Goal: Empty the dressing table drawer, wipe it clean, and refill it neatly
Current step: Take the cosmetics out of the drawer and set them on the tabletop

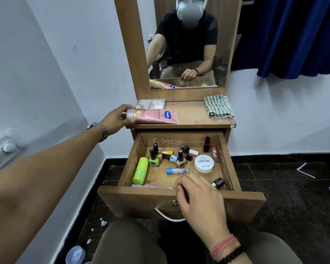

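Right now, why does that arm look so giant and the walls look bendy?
Head view: the wide-angle lens stretches the edges, so the left forearm near the camera balloons and the wall leans. The middle stays sharp: the white nail polish remover tub's label is readable. The mirror shows smudges, with little glare.

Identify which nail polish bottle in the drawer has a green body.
The green nail polish bottle, standing upright beside the lime green tube at the drawer's left; the other bottles are beige, dark or brownish.
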Demonstrator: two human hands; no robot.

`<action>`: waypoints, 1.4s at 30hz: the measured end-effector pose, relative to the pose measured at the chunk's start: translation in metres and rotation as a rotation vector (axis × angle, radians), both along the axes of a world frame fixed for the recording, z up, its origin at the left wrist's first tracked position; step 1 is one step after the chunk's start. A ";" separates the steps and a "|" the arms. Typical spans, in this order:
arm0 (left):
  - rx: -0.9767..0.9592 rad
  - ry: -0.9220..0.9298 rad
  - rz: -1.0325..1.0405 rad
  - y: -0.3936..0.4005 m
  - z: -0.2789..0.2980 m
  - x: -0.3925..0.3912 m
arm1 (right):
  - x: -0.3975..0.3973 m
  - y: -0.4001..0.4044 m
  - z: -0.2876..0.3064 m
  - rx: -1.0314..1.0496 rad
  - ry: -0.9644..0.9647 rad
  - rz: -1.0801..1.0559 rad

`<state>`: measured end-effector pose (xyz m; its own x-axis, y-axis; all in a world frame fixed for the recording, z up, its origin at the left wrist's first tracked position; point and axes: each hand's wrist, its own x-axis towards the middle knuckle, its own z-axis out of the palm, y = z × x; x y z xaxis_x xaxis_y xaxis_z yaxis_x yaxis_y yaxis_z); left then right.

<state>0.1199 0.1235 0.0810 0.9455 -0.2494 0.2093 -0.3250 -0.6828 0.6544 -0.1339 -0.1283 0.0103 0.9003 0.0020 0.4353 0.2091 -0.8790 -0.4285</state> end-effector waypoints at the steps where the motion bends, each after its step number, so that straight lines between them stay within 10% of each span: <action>1: -0.026 -0.002 -0.001 -0.002 -0.001 -0.002 | 0.000 0.000 0.000 -0.001 0.000 -0.001; 26: -0.040 -0.153 0.291 0.014 -0.019 -0.038 | -0.001 -0.002 -0.001 -0.006 0.037 0.028; 42: 0.320 -0.190 -0.271 -0.050 -0.031 -0.131 | -0.007 -0.003 0.001 -0.004 0.025 0.024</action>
